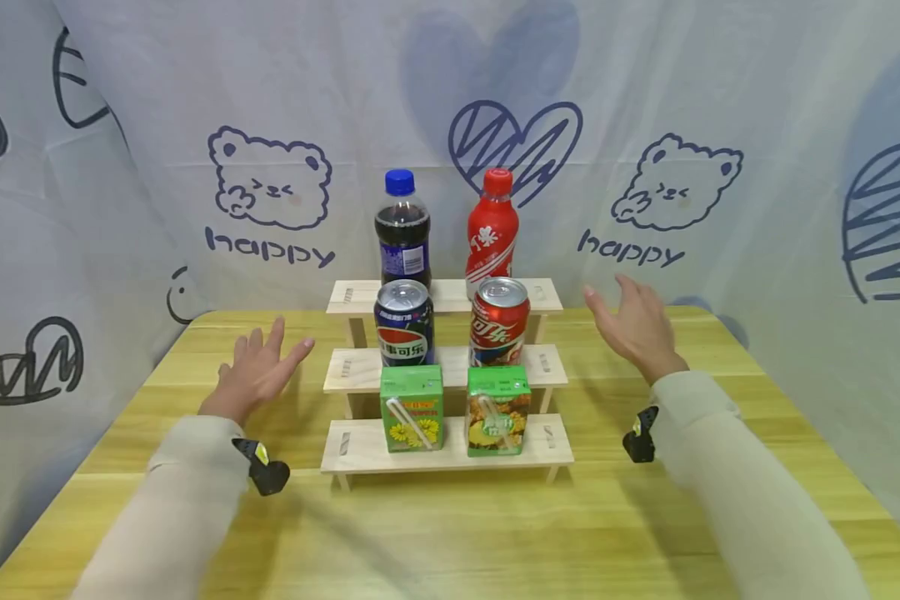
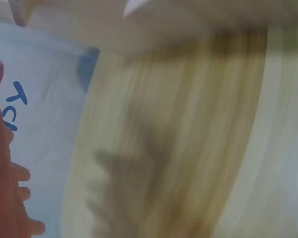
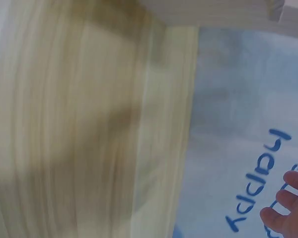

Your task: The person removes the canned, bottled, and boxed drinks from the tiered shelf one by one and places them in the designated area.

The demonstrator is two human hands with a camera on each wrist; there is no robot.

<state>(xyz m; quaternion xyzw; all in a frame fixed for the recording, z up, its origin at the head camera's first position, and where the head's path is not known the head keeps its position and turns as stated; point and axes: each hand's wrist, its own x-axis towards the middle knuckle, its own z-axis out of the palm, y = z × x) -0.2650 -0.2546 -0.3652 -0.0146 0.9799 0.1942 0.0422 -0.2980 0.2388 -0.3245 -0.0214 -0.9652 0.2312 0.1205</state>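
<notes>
Wooden table point(image 1: 435, 542) bears a rack point(image 1: 455, 437), bottles point(image 1: 403, 242) at twelve o'clock (tall, so presumably rearmost); left hand point(image 1: 253, 375) at nine, right hand point(image 1: 636, 329) at three, fingers apart, empty.

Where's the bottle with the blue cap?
In the head view, the blue-capped bottle stands on the left half of the top shelf, behind the dark blue can and left of the red bottle.

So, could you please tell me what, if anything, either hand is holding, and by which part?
Nothing is held: left hand and right hand are empty.
</notes>
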